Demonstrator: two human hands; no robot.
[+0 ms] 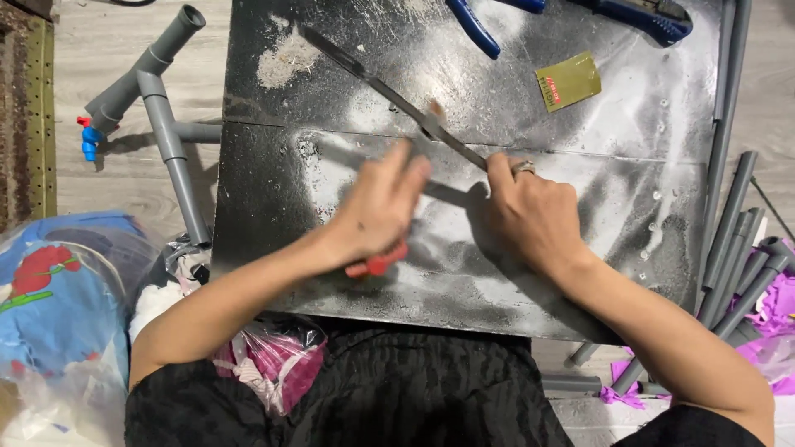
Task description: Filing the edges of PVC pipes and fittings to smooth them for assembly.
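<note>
Head view: my left hand point(377, 211) has its fingers curled around a red-handled tool point(378, 263), working it against a long thin metal strip point(389, 93) lying diagonally on the dusty black bench point(580, 273). My right hand point(534, 217) presses the strip's near end flat with closed fingers, steadying it.

The strip point(389, 91) under my hands is thin dull grey metal, scuffed. My left hand point(383, 207) closes on a red plastic handle point(377, 265). The board point(580, 273) looks like black sheet, worn matt and dusted white. The pipes point(170, 136) are smooth grey plastic, the card point(569, 81) glossy olive paper, and the bags point(273, 364) thin shiny plastic.
</note>
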